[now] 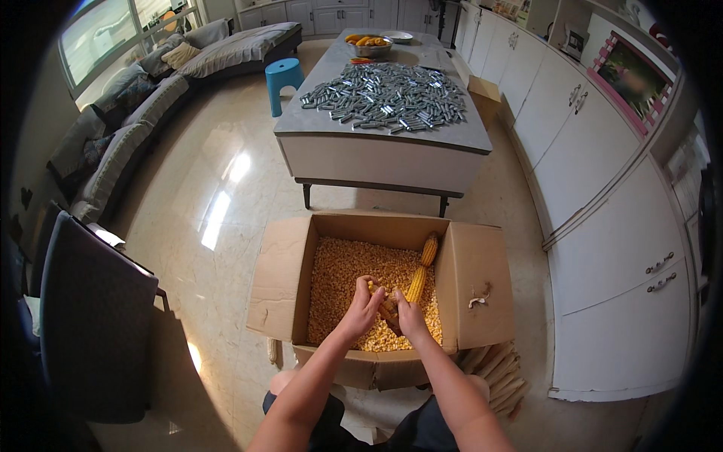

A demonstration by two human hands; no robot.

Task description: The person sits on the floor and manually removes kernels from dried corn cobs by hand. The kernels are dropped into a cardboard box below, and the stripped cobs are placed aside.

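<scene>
An open cardboard box (282,282) stands in front of me, its bottom covered with loose yellow corn kernels (361,260). Over the kernels, my left hand (360,310) and my right hand (410,316) are closed around a corn cob (388,311). The cob is tilted, partly hidden by my fingers, and looks partly stripped, with a brownish lower end. To the right of my right hand lies a yellow ear of corn (416,285). A second ear (429,250) leans beyond it in the box's far right corner.
Bare cobs (501,377) are heaped by the box's near right side; another cob (272,350) lies left. Husk scraps (480,295) rest on the right flap. Beyond stands a table (376,154) with many small metal cylinders (392,94). A blue stool (284,79) and dark chair (98,316) stand left.
</scene>
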